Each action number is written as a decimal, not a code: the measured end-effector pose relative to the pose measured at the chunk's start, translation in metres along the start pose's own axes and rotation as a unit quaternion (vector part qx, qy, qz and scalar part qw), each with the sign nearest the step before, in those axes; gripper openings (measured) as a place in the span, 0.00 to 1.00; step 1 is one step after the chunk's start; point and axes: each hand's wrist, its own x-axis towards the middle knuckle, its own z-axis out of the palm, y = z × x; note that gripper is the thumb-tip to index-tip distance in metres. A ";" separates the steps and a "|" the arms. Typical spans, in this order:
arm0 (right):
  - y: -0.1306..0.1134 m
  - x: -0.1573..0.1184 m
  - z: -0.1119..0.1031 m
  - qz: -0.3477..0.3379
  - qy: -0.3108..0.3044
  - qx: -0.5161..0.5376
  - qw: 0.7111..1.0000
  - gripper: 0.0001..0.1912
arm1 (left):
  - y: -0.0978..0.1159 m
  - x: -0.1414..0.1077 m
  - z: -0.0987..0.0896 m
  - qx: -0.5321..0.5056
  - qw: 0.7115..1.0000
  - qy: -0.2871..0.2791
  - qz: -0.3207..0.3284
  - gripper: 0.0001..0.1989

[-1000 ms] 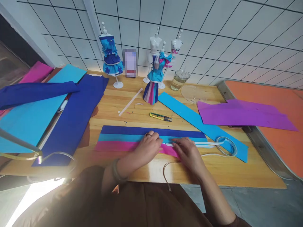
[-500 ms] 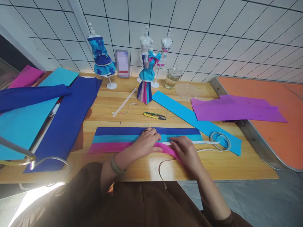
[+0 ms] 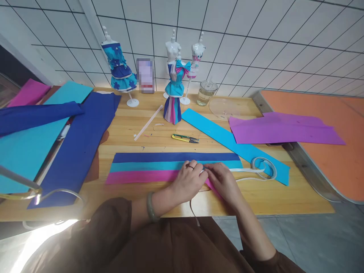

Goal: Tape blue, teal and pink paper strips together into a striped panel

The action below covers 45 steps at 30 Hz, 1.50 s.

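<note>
Three long strips lie against each other on the table: a navy strip (image 3: pixel 159 156), a turquoise strip (image 3: pixel 145 166) and a pink fabric strip (image 3: pixel 142 176) nearest me. My left hand (image 3: pixel 191 181) is closed over the pink strip's edge, its fingertips meeting those of my right hand (image 3: pixel 223 179). Closed fingers of the right hand pinch the pink strip, whose end folds down toward me. White tape (image 3: pixel 246 170) runs out from under the right hand to a loose roll of tape (image 3: pixel 275 172). The fingertips hide exactly where tape and cloth meet.
Yellow thread snips (image 3: pixel 184 138) lie beyond the strips. Behind them stand several small dressed mannequins (image 3: pixel 174 89), a phone (image 3: pixel 145 76) and a glass of liquid (image 3: pixel 207 93). Blue fabric (image 3: pixel 207 127) and purple fabric (image 3: pixel 284 129) lie right, navy fabric (image 3: pixel 76 148) left.
My left hand has slid right along the strips up to my right hand, uncovering more turquoise and pink. My right hand has hardly moved.
</note>
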 end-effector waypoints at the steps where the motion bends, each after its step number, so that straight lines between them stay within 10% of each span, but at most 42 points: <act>1: 0.000 0.000 0.000 0.004 0.001 0.004 1.000 0.12 | -0.003 0.001 -0.001 -0.029 0.999 0.012 -0.007 0.05; 5: -0.001 0.001 -0.002 0.019 -0.008 0.017 1.000 0.12 | -0.019 0.000 -0.002 -0.242 0.954 0.102 -0.145 0.03; 11: 0.001 0.001 -0.006 0.026 -0.028 0.019 0.999 0.12 | -0.045 -0.004 0.001 -0.494 0.771 0.149 -0.374 0.08; 27: 0.014 -0.014 -0.029 0.066 -0.007 -0.024 0.998 0.12 | -0.039 0.001 -0.008 -0.657 0.604 0.092 -0.442 0.21; 36: 0.042 -0.018 -0.042 0.057 0.036 -0.102 0.992 0.14 | -0.034 0.002 -0.002 -0.662 0.605 0.088 -0.433 0.20; 45: 0.094 -0.037 -0.069 0.060 0.083 -0.265 0.959 0.16 | -0.029 -0.003 0.003 -0.606 0.694 0.048 -0.386 0.19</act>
